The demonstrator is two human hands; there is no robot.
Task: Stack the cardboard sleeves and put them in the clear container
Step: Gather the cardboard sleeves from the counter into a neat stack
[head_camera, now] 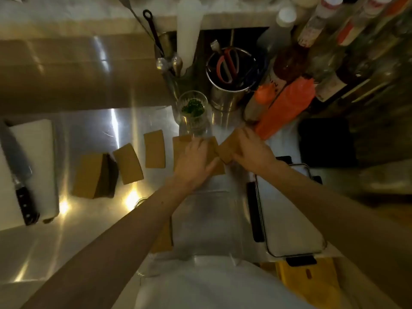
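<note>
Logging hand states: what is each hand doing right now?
Left hand: open, flat on a cardboard sleeve.
Right hand: closed on a small sleeve stack.

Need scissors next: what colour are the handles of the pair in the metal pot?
Red handles on the scissors, standing in the metal pot; head view.

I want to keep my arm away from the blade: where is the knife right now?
In the head view the knife lies at the far left, on the white cutting board, left of the stacked cardboard sleeves and away from both hands.
</note>
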